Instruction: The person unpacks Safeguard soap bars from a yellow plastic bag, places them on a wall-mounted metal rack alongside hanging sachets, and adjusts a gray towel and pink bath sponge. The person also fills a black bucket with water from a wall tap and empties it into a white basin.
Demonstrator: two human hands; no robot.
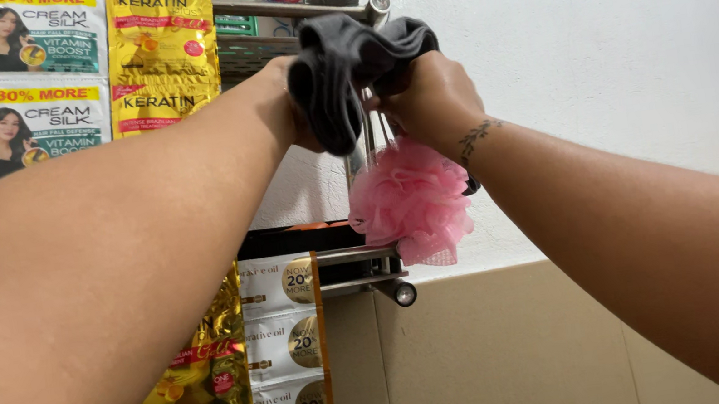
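Beside hanging gold and white sachets (162, 57), hands (433, 97) gripping grey cloth (342, 72).

The single head-worn camera looked forward and seemingly a little upward from close range, along both raised forearms toward a metal wall rack (357, 255) hung with shampoo sachets (43, 81), the white wall (614, 43) filling the right of its view.

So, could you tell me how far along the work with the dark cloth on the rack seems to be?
Midway, apparently. The grey cloth already lies over the top rail of the metal rack. Both hands are on it: the left hand partly hidden behind it, the right hand gripping its end. The pink mesh sponge hangs below. The cloth is bunched, not spread.
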